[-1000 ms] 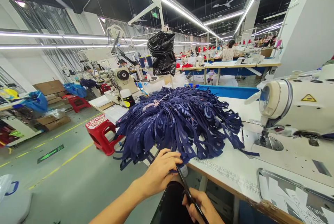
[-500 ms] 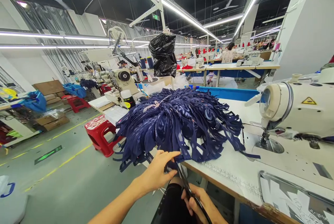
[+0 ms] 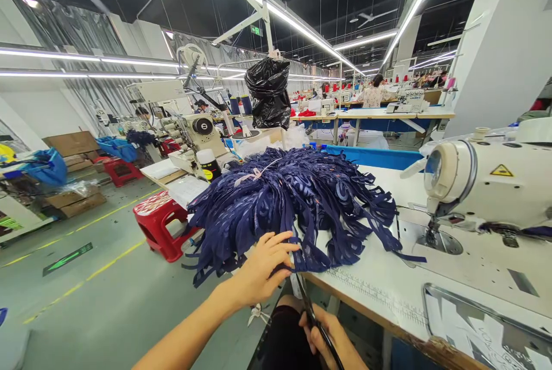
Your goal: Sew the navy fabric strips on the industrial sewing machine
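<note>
A large heap of navy fabric pieces [image 3: 276,203] with long dangling strips lies at the table's left end, bound on top by a pale tie [image 3: 250,176]. My left hand [image 3: 263,266] is open at the heap's front edge, its fingers stretched over the hanging strips and the thumb apart below them. My right hand [image 3: 325,330] is closed around black scissors [image 3: 308,304]. The blades point up towards the strips, just below my left fingertips. Whether the blade tips touch fabric I cannot tell.
A white sewing machine [image 3: 491,180] stands on the right of the table [image 3: 366,278], beside a tray of scraps [image 3: 483,324]. A red stool [image 3: 161,226] is left of the heap. Behind it hangs a black plastic bag [image 3: 269,94]. Other people work farther back.
My left fingers have straightened and moved slightly up onto the strips. The scissors stay in my right hand at nearly the same place. The view has shifted slightly.
</note>
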Motion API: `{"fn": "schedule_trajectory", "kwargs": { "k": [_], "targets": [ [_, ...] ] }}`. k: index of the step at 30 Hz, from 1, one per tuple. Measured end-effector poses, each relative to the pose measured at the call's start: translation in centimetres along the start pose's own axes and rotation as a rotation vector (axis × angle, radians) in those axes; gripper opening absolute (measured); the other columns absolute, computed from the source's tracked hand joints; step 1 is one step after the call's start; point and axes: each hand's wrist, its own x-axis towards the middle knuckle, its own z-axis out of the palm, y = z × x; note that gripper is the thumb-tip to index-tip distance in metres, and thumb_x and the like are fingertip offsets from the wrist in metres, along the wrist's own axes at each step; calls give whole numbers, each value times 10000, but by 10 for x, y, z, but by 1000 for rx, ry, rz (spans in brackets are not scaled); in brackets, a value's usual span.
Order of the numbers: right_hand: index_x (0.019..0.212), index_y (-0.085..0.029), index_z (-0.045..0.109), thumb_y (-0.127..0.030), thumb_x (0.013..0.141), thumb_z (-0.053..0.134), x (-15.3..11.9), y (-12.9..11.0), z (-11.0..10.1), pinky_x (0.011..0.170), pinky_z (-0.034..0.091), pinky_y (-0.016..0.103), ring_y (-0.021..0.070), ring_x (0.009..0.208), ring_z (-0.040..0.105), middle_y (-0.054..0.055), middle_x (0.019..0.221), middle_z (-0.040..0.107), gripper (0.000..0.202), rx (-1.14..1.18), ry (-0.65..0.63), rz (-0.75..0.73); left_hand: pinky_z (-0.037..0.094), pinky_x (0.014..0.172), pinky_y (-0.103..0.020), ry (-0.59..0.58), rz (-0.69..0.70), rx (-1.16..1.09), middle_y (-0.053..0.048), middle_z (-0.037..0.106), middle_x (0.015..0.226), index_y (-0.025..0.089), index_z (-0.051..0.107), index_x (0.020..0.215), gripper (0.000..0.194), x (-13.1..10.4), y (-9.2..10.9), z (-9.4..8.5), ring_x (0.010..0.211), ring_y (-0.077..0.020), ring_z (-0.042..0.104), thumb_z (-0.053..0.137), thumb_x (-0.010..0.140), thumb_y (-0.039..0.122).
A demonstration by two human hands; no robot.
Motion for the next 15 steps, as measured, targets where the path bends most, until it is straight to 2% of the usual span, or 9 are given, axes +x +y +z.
{"fn": "schedule_trajectory", "kwargs": {
  "k": [3, 5, 7, 9, 12, 15],
  "targets": [
    [737, -167, 533, -728, 698, 371, 15, -6, -6, 496, 328, 234, 112, 507, 385, -22, 561, 405, 585, -68, -58, -104, 306, 939, -427, -67, -63, -133, -52, 613, 973, 188, 454, 785, 91, 5, -2, 0, 1036, -194, 495, 454, 772, 99],
    [654, -171, 510, -740, 659, 414, 22, -3, -7, 471, 317, 226, 114, 499, 390, -20, 530, 411, 577, -107, -22, -102, 391, 821, -354, -54, -138, -160, -36, 608, 885, 185, 465, 778, 58, 7, -5, 3, 894, -178, 531, 459, 767, 128],
    [600, -177, 483, -749, 627, 448, 24, 5, -6, 427, 294, 217, 101, 447, 375, -32, 480, 387, 574, -85, 6, -48, 404, 728, -307, -23, -232, -170, -22, 590, 816, 180, 488, 763, 20, 7, -9, 7, 791, -167, 527, 472, 759, 167],
    [600, -182, 464, -756, 614, 454, 20, 12, -3, 374, 252, 208, 75, 369, 323, -57, 433, 335, 575, 3, -3, 22, 395, 690, -280, 37, -320, -237, -2, 571, 746, 176, 492, 734, 27, 7, -13, 11, 721, -150, 518, 487, 746, 200],
    [649, -177, 476, -763, 630, 430, 10, 16, 5, 350, 245, 205, 63, 322, 297, -73, 413, 318, 587, 148, -47, 104, 364, 553, -223, 180, -501, -479, 47, 493, 572, 179, 437, 697, 125, 8, -19, 15, 541, -105, 460, 497, 741, 279],
    [714, -162, 527, -718, 695, 413, 0, 8, 15, 412, 320, 221, 85, 390, 387, -38, 481, 401, 568, 236, 87, 182, 354, 503, -204, 291, -650, -744, 79, 454, 484, 188, 396, 699, 246, 10, -23, 17, 444, -80, 405, 557, 698, 374]
  ]
}}
